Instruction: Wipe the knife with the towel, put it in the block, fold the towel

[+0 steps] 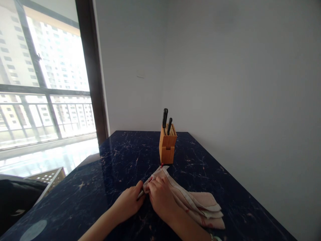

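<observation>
A pale cloth with red stitching lies folded on the dark blue marble table. My right hand presses down on the cloth's near end, fingers curled over it. My left hand is closed on a thin dark object that pokes out of the cloth; it looks like a knife handle, but most of it is wrapped and hidden. A wooden knife block stands just beyond the cloth, with two black-handled knives upright in its slots.
A white wall runs along the table's right edge and behind the knife block. A large window with a dark frame is at the left. Something black sits beside the table's left corner.
</observation>
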Demonstrator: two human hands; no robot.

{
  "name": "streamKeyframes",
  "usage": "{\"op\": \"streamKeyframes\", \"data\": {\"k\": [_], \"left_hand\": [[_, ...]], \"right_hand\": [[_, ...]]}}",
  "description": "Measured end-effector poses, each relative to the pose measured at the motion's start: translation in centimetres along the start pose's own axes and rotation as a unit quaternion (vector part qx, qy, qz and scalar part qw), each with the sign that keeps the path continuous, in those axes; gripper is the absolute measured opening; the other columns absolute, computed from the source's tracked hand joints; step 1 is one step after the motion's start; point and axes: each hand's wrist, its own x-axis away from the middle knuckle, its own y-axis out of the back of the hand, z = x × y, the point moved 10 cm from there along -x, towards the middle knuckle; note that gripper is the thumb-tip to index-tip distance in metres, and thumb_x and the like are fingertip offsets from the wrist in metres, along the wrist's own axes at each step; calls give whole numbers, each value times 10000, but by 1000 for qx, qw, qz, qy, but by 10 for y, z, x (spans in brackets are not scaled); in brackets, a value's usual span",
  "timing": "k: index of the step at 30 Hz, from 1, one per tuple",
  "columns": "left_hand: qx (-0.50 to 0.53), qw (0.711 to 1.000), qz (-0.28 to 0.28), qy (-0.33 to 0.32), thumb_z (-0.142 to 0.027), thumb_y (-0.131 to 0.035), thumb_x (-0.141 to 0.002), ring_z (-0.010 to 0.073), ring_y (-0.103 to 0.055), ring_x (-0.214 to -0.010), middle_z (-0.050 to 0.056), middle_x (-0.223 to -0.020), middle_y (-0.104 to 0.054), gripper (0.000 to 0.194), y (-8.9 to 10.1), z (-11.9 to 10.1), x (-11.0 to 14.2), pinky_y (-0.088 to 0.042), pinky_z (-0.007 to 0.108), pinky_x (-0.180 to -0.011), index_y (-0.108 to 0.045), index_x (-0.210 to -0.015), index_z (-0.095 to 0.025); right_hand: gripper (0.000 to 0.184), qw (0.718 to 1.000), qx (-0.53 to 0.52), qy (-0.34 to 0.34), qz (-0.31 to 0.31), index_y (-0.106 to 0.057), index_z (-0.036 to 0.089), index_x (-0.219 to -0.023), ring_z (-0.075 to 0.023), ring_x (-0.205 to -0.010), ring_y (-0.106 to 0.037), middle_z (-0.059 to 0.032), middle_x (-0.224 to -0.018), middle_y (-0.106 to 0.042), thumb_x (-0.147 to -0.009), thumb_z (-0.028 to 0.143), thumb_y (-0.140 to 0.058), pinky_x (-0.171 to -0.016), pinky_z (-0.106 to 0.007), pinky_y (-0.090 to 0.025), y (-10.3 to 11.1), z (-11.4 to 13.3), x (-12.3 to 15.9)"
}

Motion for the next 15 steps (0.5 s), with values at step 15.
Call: {"op": "streamKeyframes", "data": {"k": [15], "left_hand": [[-28, 999, 10, 16, -278, -361, -846, 215, -617, -907, 77, -974, -658, 246, 0, -3, 2, -415, 263, -750, -416, -1077, -210]], "right_hand": [[158, 1000, -11, -15, -18, -557, 197, -794, -171, -827, -480, -3, -802, -613, -765, 71, -464, -804, -321, -265, 4, -2, 0]]}}
